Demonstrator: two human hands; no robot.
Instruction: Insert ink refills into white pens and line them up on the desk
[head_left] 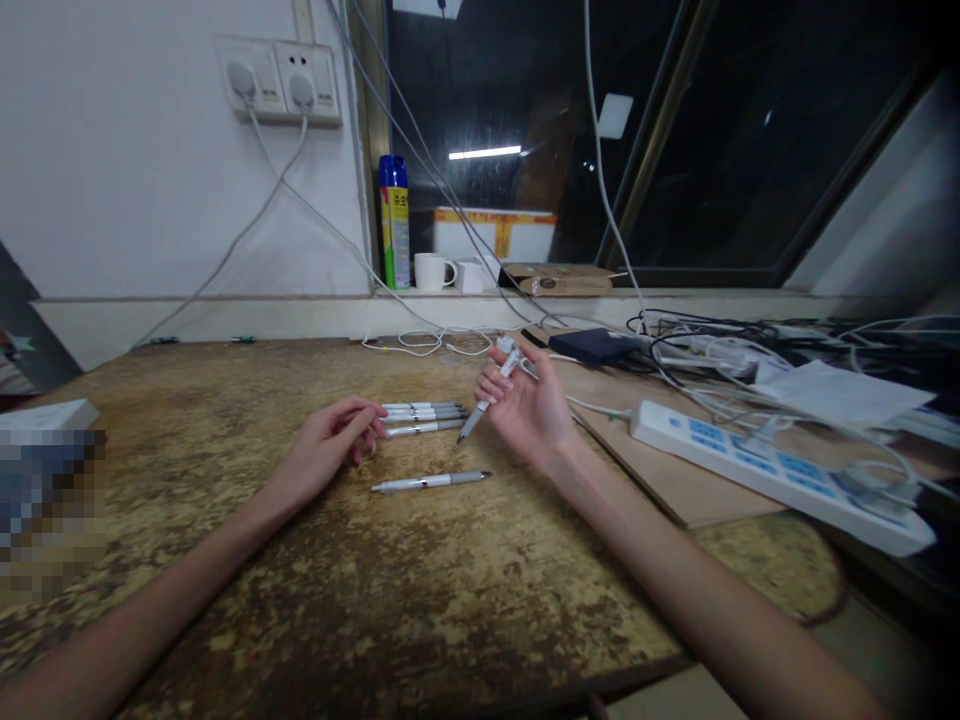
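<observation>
Grip, left hand point(330, 447): loosely curled, clasping nothing, fingertips touching the row of white-and-grey plastic pens point(424, 417) on the worn brown tabletop point(225, 420). Lone white-and-grey pen point(431, 481): flat, just below the row. Right hand point(527, 408): fingers closed round a raised white-and-grey pen point(489, 393), tip slanting down-left. Long white plastic power strip point(780, 472): far right.

Chinese characters on yellow spray can point(394, 225), too small to read
</observation>
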